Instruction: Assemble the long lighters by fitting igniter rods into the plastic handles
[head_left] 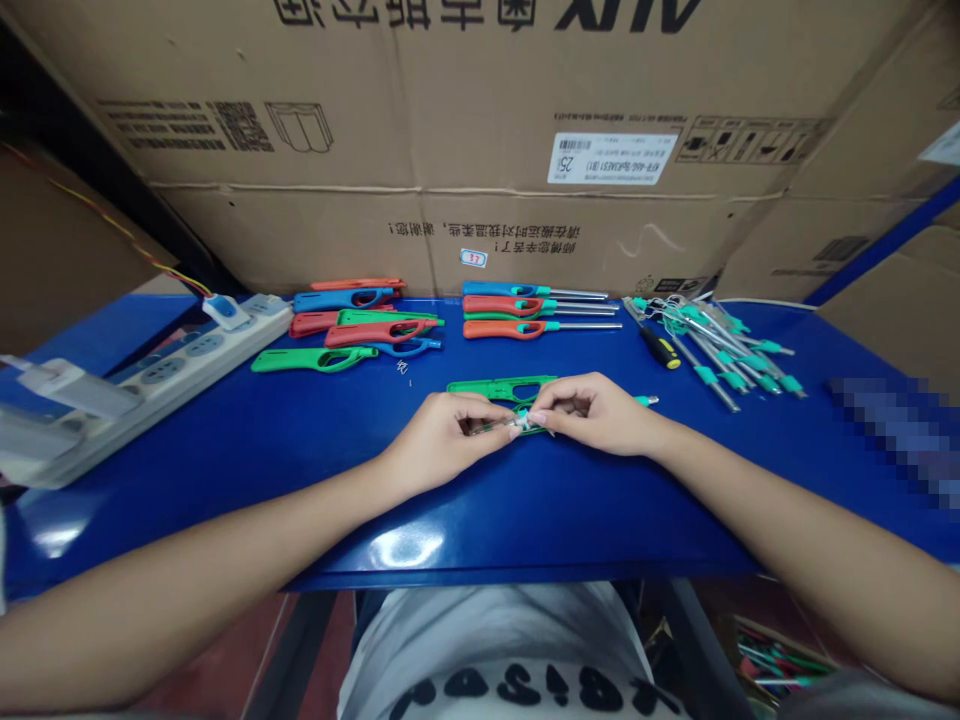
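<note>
My left hand and my right hand meet over the middle of the blue table. Both are closed in a pinch on a small whitish-teal lighter part; the fingers hide most of it. Under the fingertips a bit of green casing shows. Just behind the hands lies an open green lighter casing half. To the right, a metal tube tip with a teal piece sticks out from behind my right hand.
Coloured lighter casings lie at the back left. Several long-tube lighters lie at the back middle. A pile of metal tubes and a screwdriver are at the right. A power strip lies left; cardboard stands behind.
</note>
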